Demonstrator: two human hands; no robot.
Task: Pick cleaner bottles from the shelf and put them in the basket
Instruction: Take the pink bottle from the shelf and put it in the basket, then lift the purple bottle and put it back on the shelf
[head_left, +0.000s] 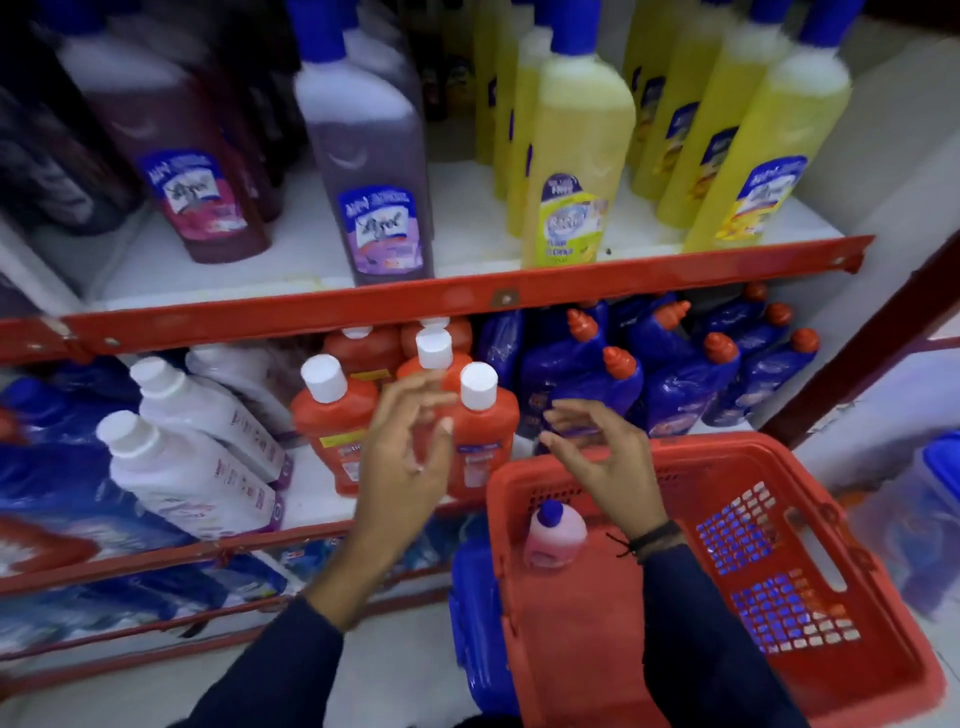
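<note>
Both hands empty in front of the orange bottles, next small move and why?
Probably close the left hand around the front orange bottle just behind it. Both hands are open and hold nothing, the right hand hovers over the red basket, and only one pink bottle lies in it.

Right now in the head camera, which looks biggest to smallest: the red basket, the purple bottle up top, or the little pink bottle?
1. Red basket, biggest.
2. Purple bottle.
3. Pink bottle, smallest, inside the basket.
The basket sits nearer the camera, which exaggerates its size.
</note>
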